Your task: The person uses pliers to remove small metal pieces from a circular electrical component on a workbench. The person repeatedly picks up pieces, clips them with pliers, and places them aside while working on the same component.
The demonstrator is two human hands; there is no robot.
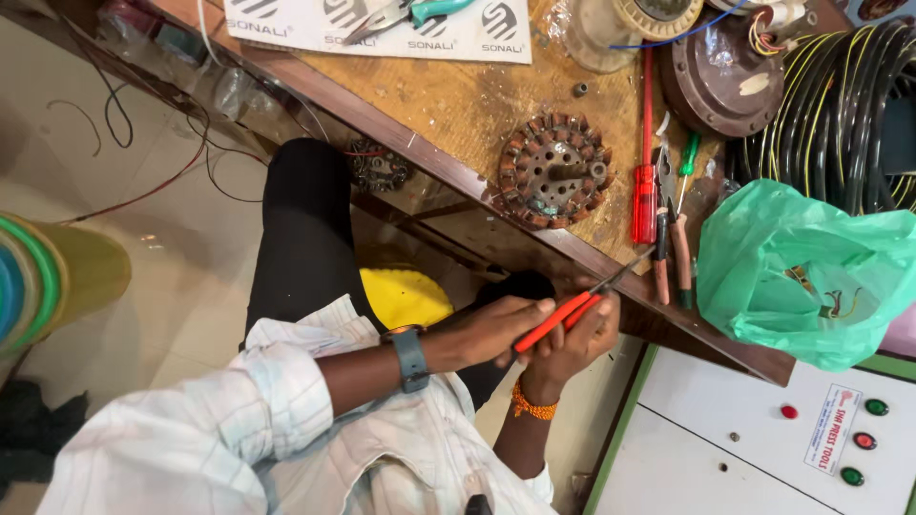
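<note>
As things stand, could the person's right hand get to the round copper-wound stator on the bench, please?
Probably yes. The stator lies uncovered near the bench edge, with open wood around it. The right hand is just below that edge, though it shares red-handled pliers with the left hand.

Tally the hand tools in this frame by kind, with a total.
Screwdrivers: 2, red-handled screwdriver and green-handled screwdriver
Pliers: 3, red-handled pliers in both hands, brown-handled pliers, teal-handled pliers
Total: 5

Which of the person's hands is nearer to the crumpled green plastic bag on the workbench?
Right. The right hand, wearing an orange thread bracelet, sits just left of the green plastic bag; the left hand, with a wristwatch, lies farther left, behind it.
</note>
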